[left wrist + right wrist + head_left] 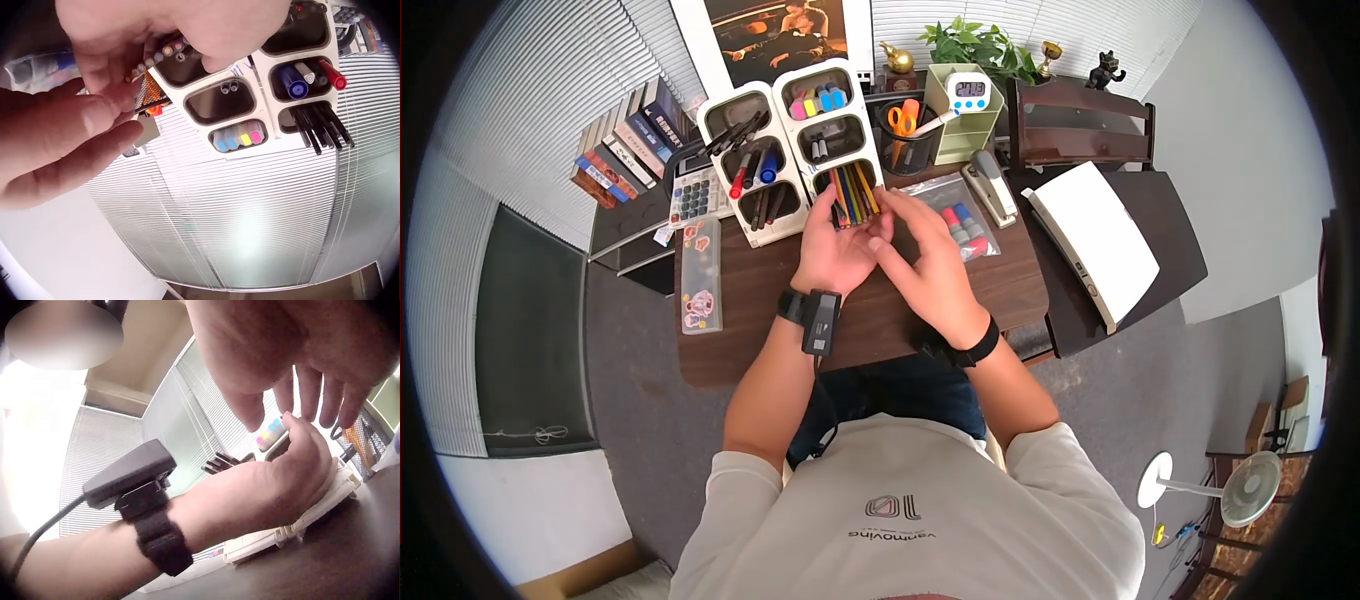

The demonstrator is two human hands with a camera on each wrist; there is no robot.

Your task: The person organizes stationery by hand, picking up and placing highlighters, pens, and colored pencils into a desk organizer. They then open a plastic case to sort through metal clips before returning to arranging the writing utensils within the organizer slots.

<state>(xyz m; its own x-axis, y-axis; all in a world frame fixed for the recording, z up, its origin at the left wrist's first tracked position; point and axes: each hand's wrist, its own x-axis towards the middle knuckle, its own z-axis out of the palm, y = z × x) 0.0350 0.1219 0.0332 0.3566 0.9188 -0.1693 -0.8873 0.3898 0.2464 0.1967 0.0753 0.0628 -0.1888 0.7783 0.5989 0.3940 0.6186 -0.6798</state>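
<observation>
My left hand point(840, 250) holds a row of colored pencils point(856, 192) at the front of the white desk organizer point(772, 222). The pencils lie side by side, and their ends point(156, 57) show between thumb and fingers in the left wrist view. My right hand point(932, 275) is beside the row, its fingers fairly straight and fingertips at the pencils' right side. Behind the pencils is the organizer's lower right compartment, partly hidden by them. Other compartments hold black pens point(740, 132), red and blue markers point(769, 165) and colored highlighters point(818, 101).
Right of my hands lies a clear pouch point(985, 228) with red and blue items, near a stapler point(990, 188). A mesh cup point(907, 150) with orange scissors and a green holder point(968, 125) with a timer stand behind. A sticker-covered case point(700, 275) and calculator point(697, 195) are left.
</observation>
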